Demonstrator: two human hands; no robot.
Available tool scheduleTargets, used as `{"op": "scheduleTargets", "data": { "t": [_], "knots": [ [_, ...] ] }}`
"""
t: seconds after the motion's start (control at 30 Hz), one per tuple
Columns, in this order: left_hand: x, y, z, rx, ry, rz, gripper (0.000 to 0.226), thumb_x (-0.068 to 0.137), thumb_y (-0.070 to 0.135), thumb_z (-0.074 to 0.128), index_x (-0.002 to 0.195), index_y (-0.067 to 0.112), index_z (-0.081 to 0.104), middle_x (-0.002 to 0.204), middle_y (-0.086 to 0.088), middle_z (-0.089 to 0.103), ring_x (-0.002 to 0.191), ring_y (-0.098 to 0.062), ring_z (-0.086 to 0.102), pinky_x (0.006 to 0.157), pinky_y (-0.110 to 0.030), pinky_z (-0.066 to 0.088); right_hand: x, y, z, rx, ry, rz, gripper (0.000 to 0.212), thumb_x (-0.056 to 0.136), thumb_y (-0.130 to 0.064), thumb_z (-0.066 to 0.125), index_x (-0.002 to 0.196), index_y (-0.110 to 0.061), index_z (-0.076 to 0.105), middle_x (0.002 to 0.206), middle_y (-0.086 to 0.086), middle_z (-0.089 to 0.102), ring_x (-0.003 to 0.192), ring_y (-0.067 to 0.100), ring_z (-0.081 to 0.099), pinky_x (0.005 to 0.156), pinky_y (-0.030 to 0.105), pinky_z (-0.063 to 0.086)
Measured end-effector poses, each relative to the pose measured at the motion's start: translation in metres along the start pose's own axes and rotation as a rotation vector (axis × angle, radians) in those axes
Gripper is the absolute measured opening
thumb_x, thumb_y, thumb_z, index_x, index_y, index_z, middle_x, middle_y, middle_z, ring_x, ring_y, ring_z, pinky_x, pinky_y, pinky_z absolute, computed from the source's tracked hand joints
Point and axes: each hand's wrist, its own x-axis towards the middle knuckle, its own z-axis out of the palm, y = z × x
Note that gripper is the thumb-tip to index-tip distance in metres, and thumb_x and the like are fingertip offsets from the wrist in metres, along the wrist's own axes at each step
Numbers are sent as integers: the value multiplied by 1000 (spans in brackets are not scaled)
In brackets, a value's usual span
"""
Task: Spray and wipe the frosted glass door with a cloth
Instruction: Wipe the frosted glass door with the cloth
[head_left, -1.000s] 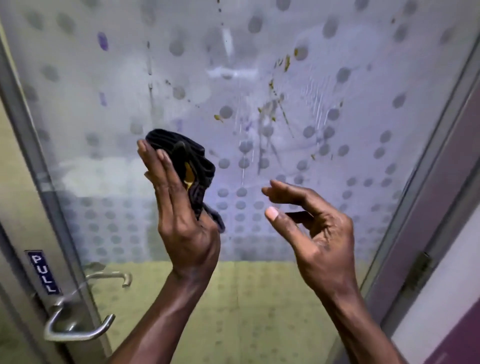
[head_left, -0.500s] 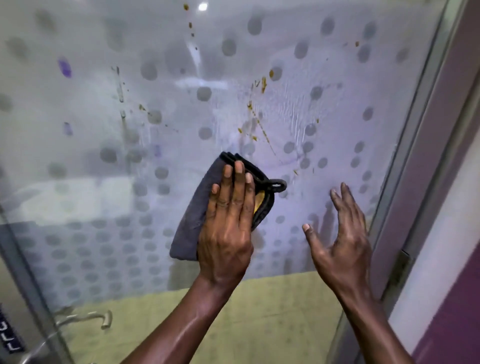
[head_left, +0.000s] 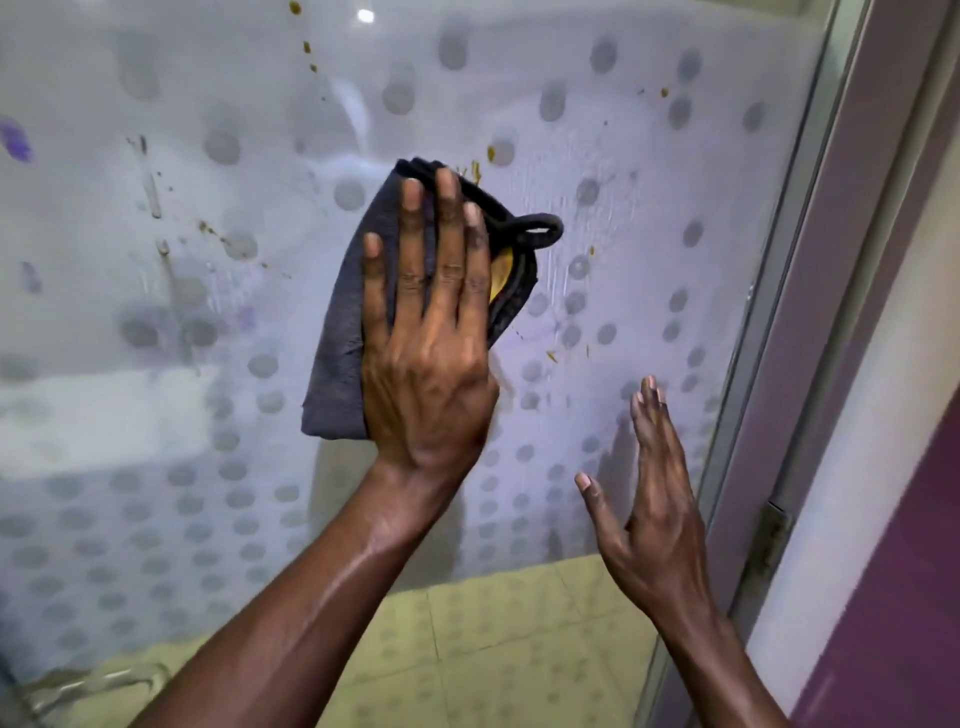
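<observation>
Frosted glass door (head_left: 649, 249), printed with round grey dots and flecked with brownish spatter, fills the view inside a smooth grey metal frame (head_left: 774, 332). Left hand (head_left: 426, 353) lies flat with fingers spread, pressing a folded dark grey cloth (head_left: 343, 332) against the pane; a yellow patch and a small loop show at the cloth's right edge. Right hand (head_left: 649, 499) is open and empty near the glass, lower right.

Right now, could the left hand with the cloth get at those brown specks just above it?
Probably yes. The left hand presses the cloth flat on the glass door, and the brown specks sit just beyond its top edge, with nothing between.
</observation>
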Motion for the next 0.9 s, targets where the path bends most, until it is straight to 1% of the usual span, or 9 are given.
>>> {"op": "scheduleTargets", "data": {
  "t": [0.13,0.23,0.3,0.4,0.47,0.63,0.7,0.8,0.9],
  "knots": [
    [-39,28,15,18,-112,158,60,112,-7,25,171,0,31,181,-17,28,170,-38,25,140,-56,25,3,20,-7,66,54,35,84,101,-26,66,171,-11,21,183,-1,18,170,20,17,135,48,28],
    [-106,38,18,69,-274,299,61,112,0,37,172,4,32,183,-13,27,172,-34,23,140,-52,26,11,36,-13,69,39,11,80,102,-25,62,171,-11,22,183,0,17,170,21,16,135,48,26],
    [-125,40,16,91,-338,325,60,113,-1,29,171,7,36,182,-10,31,171,-31,27,136,-50,30,12,44,-18,61,12,-30,77,104,-23,59,171,-11,23,183,0,17,170,22,16,135,45,24],
    [-100,44,17,98,-301,300,62,115,-1,11,167,7,45,177,-9,40,165,-31,37,133,-51,34,13,55,-22,45,-10,-88,74,105,-21,57,170,-9,25,183,2,18,170,23,18,136,41,23],
    [-62,51,20,106,-238,264,66,111,-5,10,168,6,42,178,-11,38,167,-33,34,137,-52,30,15,63,-27,55,-7,-126,73,104,-18,58,169,-7,27,182,4,22,169,24,21,135,41,26],
    [12,71,35,78,-175,183,81,93,-14,40,172,2,31,182,-18,27,171,-39,22,141,-56,19,18,71,-32,93,-15,-162,70,104,-16,59,168,-7,31,180,3,27,168,23,24,133,43,31],
    [5,78,38,86,-217,239,79,95,-15,36,172,1,29,182,-18,25,172,-39,20,141,-55,19,18,74,-32,121,-8,-162,68,105,-13,58,167,-6,32,179,4,29,168,24,25,133,45,32],
    [-42,77,34,135,-318,347,73,104,-10,12,173,4,30,183,-13,25,172,-34,20,142,-52,20,16,81,-35,123,7,-149,68,104,-13,58,167,-6,33,179,7,30,167,24,27,132,48,34],
    [-84,70,28,180,-389,388,70,108,-8,8,171,6,36,182,-11,30,171,-32,26,141,-49,21,14,92,-40,73,5,-162,68,104,-16,59,166,-4,34,178,9,31,167,26,29,129,55,39]
  ]
}}
